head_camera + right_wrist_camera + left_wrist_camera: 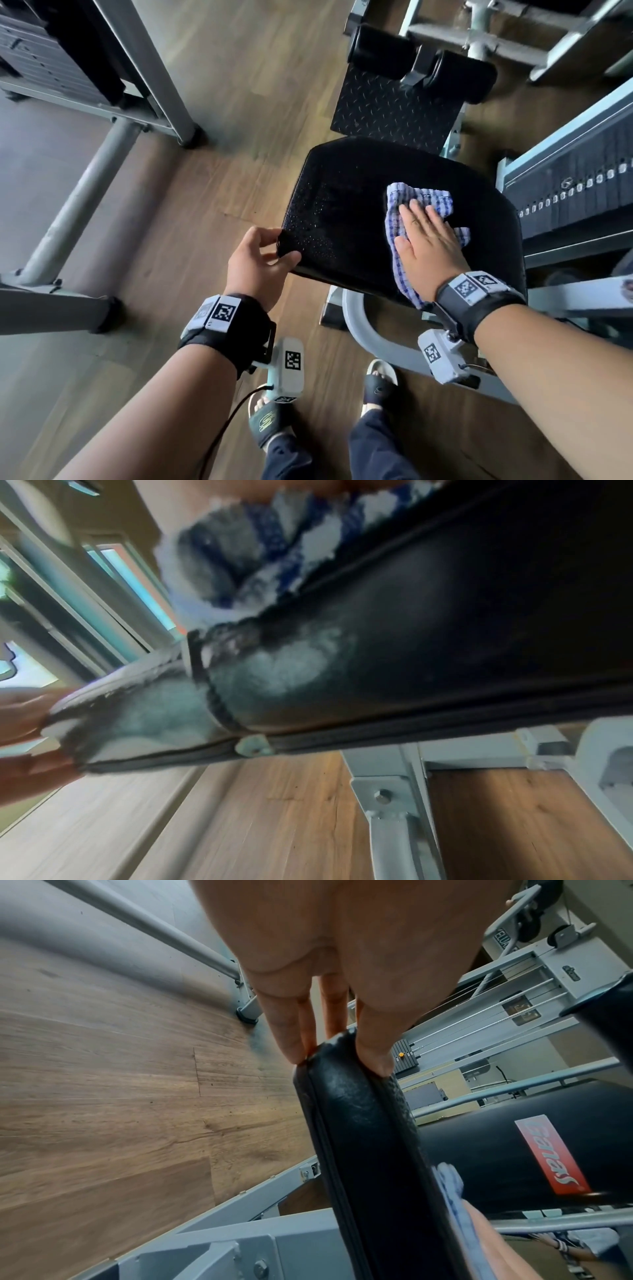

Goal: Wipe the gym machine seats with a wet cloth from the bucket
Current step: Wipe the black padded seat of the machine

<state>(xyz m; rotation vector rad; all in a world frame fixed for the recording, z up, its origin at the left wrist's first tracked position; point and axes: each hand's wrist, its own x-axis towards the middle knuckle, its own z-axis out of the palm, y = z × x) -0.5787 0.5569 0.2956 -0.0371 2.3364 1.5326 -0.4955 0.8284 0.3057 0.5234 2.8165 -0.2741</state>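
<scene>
- Head view: right hand (426,240) lies flat, fingers straight, pressing the blue-checked cloth (419,200) onto the black seat (346,212) of the gym machine, toward the seat's right half. One cloth end hangs over the near edge by the wrist.
- Left hand (260,260) grips the seat's near-left corner, thumb on top & fingers curled under, apparently steadying it.
- Seat's left part shows small droplets/sheen, so I'd judge that area already wiped; the far-right strip by the weight stack (579,192) looks dry/untouched, tho hard to tell on black vinyl.
- No bucket in view. Roller pads (424,63) and footplate (394,106) sit beyond the seat.
- Left wrist view: fingers (287,1031) and thumb clamp the padded seat edge (356,1110) from both sides. Cloth (455,1196) is visible low down on the seat top; a back pad with a red label (548,1156) behind.
- Right wrist view: blurry. Cloth (260,545) is bunched at the seat's edge (394,656) near the top of frame; right hand's pose can't be told here. Other hand (24,723) holds the corner at far left.
- Progress: mid-wipe on this seat, roughly half done by my guess; the rest of this seat and any other seats are left.
</scene>
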